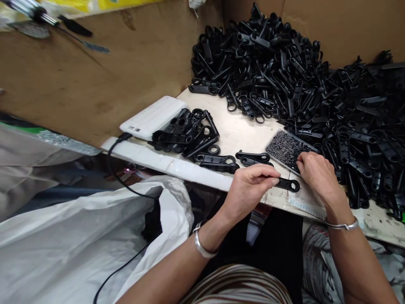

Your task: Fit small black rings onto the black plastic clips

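Observation:
Near the table's front edge, my left hand (253,183) pinches above one end of a black plastic part (289,185); its ring end points right, and whatever the fingertips hold is too small to make out. My right hand (318,173) is at the right corner of a shallow clear tray (280,161) of small dark screws (286,148), its fingers drawn together and their tips partly hidden. Just left of the tray lie a few loose black parts (253,156). A small heap of similar parts (186,131) rests against a white power bank (153,116).
A large pile of black parts (268,63) covers the back and right of the table. A black cable (109,162) runs from the power bank over the front edge. A white sack (95,228) hangs below left. A screwdriver (47,19) shows at upper left.

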Available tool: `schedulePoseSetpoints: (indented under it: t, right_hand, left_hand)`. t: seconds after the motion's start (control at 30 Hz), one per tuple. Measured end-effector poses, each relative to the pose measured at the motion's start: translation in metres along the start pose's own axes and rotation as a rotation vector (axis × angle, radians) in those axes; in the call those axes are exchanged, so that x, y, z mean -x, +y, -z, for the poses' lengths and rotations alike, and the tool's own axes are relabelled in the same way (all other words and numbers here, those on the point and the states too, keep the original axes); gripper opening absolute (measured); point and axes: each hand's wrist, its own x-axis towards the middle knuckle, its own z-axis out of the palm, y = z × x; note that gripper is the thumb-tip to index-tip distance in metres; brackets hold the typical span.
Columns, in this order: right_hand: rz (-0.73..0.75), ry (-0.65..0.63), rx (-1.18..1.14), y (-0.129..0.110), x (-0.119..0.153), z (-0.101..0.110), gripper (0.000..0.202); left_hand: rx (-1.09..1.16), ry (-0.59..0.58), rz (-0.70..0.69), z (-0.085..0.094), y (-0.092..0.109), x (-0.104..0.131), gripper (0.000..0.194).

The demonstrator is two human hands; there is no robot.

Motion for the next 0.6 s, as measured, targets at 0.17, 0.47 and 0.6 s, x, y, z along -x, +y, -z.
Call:
schedulePoseSetpoints:
  t: [0.17,0.47,0.6]
  right_hand:
    - [-0.01,0.115,-0.284,0.0,0.014,0.009,0.019]
    - [-0.049,-0.146,-1.576,-0.035,0.044,0.008,0.04]
    - [-0.054,-0.086,-1.6,-0.038,0.046,0.003,0.035]
  left_hand:
    - [-0.057,0.026,-0.052,-0.001,0.0,0.001,0.01]
    - [-0.694,0.064,-0.7,-0.007,-0.006,0.0,0.014]
    - [-0.741,0.032,-0.787,-0.008,-0.008,0.0,0.014]
